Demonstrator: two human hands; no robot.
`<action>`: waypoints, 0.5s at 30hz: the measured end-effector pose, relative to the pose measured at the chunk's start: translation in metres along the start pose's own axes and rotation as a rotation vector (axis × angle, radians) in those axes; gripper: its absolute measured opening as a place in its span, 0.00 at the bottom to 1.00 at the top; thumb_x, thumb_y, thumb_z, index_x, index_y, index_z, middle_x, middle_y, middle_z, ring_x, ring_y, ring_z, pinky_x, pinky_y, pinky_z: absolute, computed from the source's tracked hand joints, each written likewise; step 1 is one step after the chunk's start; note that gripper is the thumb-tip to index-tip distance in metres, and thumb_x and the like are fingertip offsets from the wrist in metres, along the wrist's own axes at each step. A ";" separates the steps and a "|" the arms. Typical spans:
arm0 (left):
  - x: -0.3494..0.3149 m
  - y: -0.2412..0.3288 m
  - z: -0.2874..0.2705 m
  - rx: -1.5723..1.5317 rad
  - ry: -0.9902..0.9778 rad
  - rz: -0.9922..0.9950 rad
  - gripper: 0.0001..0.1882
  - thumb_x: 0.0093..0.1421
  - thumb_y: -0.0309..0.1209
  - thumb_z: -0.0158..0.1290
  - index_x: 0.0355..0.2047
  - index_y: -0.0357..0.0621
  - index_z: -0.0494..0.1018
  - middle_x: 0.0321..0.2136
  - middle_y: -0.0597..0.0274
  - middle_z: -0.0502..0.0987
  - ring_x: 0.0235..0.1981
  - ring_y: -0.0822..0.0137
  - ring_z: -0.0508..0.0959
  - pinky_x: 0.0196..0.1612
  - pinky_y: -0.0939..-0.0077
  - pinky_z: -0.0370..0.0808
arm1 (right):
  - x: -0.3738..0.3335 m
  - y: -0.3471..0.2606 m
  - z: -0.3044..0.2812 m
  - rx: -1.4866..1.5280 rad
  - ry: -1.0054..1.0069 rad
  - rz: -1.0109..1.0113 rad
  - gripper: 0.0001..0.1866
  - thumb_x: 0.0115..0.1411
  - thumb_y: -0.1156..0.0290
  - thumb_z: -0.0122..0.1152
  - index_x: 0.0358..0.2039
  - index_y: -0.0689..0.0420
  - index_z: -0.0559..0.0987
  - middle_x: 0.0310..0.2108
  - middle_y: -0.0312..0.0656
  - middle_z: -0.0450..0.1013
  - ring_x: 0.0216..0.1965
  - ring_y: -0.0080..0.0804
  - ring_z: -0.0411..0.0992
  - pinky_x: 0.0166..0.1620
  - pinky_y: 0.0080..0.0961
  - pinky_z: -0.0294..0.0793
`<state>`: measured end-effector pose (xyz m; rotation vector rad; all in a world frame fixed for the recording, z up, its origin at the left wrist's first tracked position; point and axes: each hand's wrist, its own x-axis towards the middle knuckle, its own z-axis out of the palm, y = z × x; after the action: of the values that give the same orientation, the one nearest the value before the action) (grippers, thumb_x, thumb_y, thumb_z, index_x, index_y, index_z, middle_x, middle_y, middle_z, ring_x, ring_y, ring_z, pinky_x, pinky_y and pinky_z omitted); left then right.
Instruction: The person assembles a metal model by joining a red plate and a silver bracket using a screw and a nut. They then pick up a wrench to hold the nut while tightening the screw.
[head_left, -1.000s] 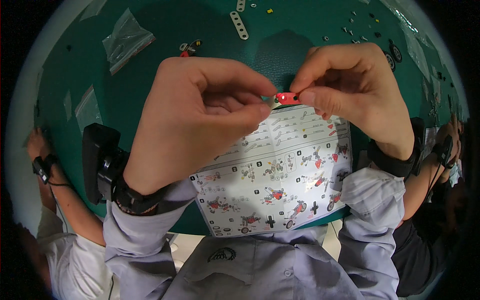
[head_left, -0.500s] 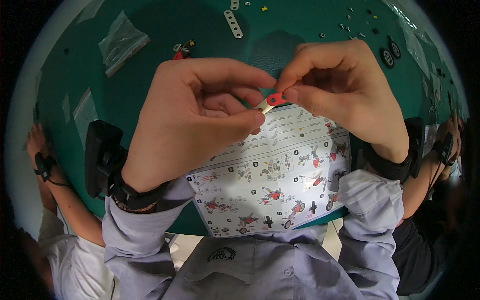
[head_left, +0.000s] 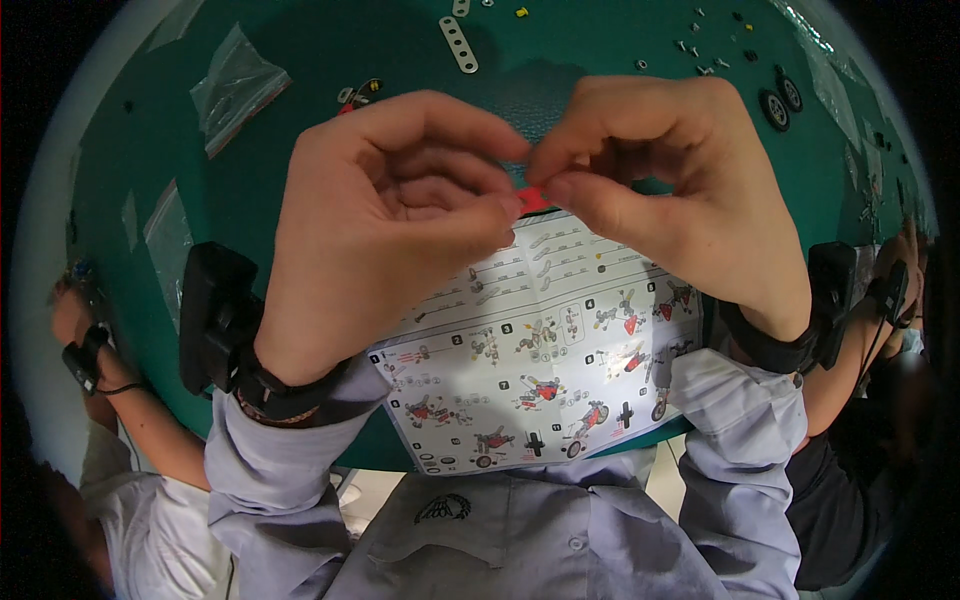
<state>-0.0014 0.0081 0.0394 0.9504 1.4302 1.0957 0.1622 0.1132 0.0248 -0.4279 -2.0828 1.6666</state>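
Note:
A small red perforated plate (head_left: 534, 201) is pinched between my two hands, just above the top of a printed assembly sheet (head_left: 520, 370). My left hand (head_left: 380, 225) has its thumb and fingers closed on the plate's left end. My right hand (head_left: 680, 190) holds the other end between thumb and index finger. My fingertips cover much of the piece, and the silver strip seen with it before is hidden. Behind my left hand lies a partly hidden red and metal assembly (head_left: 358, 97). Drawings of model parts and build stages fill the sheet.
Beyond my hands lie a silver perforated strip (head_left: 459, 45), a yellow piece (head_left: 521, 12), loose screws (head_left: 706, 70) and two black wheels (head_left: 774, 110). Clear plastic bags (head_left: 240, 90) rest at left. Other people's arms (head_left: 150, 425) are at both sides of the green table (head_left: 330, 40).
Both hands have shifted slightly left with the red plate. It has turned nearly level, and the silver strip no longer shows. The neighbour's hand at left has moved.

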 end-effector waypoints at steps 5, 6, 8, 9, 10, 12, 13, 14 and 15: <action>-0.002 0.008 -0.009 0.052 0.190 0.108 0.12 0.52 0.23 0.54 0.38 0.36 0.71 0.28 0.61 0.76 0.24 0.73 0.77 0.26 0.84 0.70 | 0.007 -0.007 -0.010 -0.063 0.192 0.106 0.03 0.50 0.78 0.60 0.26 0.64 0.77 0.22 0.33 0.70 0.22 0.14 0.66 0.22 0.14 0.62; -0.003 0.007 -0.011 0.055 0.191 0.108 0.12 0.52 0.23 0.54 0.38 0.36 0.71 0.28 0.61 0.76 0.24 0.73 0.77 0.26 0.84 0.70 | 0.005 -0.003 -0.008 -0.061 0.192 0.104 0.03 0.50 0.78 0.60 0.26 0.64 0.77 0.22 0.33 0.70 0.22 0.14 0.66 0.22 0.14 0.62; -0.004 0.006 -0.016 0.021 0.279 0.191 0.13 0.53 0.25 0.54 0.40 0.36 0.70 0.28 0.61 0.76 0.26 0.72 0.77 0.28 0.84 0.70 | 0.003 -0.001 0.000 -0.456 -0.029 -0.014 0.05 0.47 0.79 0.62 0.27 0.62 0.78 0.22 0.37 0.69 0.21 0.21 0.68 0.22 0.19 0.63; -0.004 0.005 -0.018 0.035 0.274 0.198 0.14 0.54 0.26 0.54 0.41 0.37 0.70 0.29 0.61 0.76 0.27 0.72 0.77 0.29 0.84 0.70 | 0.002 0.011 0.005 -0.542 -0.033 -0.226 0.07 0.44 0.81 0.62 0.27 0.62 0.78 0.23 0.42 0.69 0.21 0.32 0.70 0.24 0.25 0.66; -0.004 0.004 -0.018 0.036 0.274 0.197 0.14 0.54 0.26 0.54 0.41 0.37 0.70 0.29 0.61 0.76 0.27 0.72 0.77 0.29 0.84 0.70 | 0.003 0.012 0.006 -0.541 -0.033 -0.226 0.07 0.44 0.81 0.62 0.27 0.62 0.78 0.23 0.42 0.69 0.21 0.32 0.70 0.24 0.25 0.66; -0.002 0.003 -0.017 0.038 0.276 0.224 0.14 0.54 0.26 0.54 0.41 0.37 0.70 0.29 0.61 0.76 0.27 0.72 0.77 0.30 0.84 0.70 | 0.002 0.012 0.006 -0.591 -0.129 -0.195 0.06 0.44 0.81 0.62 0.26 0.63 0.77 0.24 0.44 0.69 0.23 0.41 0.70 0.26 0.31 0.67; -0.002 0.004 -0.016 0.037 0.274 0.223 0.14 0.54 0.26 0.54 0.41 0.37 0.70 0.29 0.61 0.76 0.27 0.72 0.77 0.30 0.84 0.70 | 0.001 0.012 0.006 -0.591 -0.127 -0.193 0.06 0.44 0.81 0.62 0.26 0.63 0.77 0.24 0.44 0.69 0.23 0.41 0.70 0.26 0.31 0.67; -0.002 0.003 -0.016 0.039 0.285 0.231 0.14 0.54 0.27 0.55 0.41 0.37 0.70 0.29 0.60 0.76 0.28 0.72 0.77 0.30 0.84 0.70 | 0.000 0.013 0.005 -0.584 -0.134 -0.211 0.06 0.44 0.81 0.62 0.26 0.63 0.77 0.24 0.44 0.69 0.24 0.41 0.70 0.26 0.31 0.67; -0.001 0.003 -0.016 0.040 0.297 0.238 0.14 0.54 0.28 0.55 0.41 0.36 0.70 0.30 0.60 0.76 0.28 0.71 0.77 0.31 0.84 0.70 | 0.000 0.014 0.005 -0.576 -0.140 -0.229 0.05 0.45 0.80 0.62 0.26 0.64 0.77 0.24 0.44 0.69 0.24 0.41 0.71 0.26 0.32 0.67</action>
<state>-0.0175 0.0053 0.0430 1.0375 1.6110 1.4362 0.1595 0.1119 0.0103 -0.2334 -2.5938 0.9747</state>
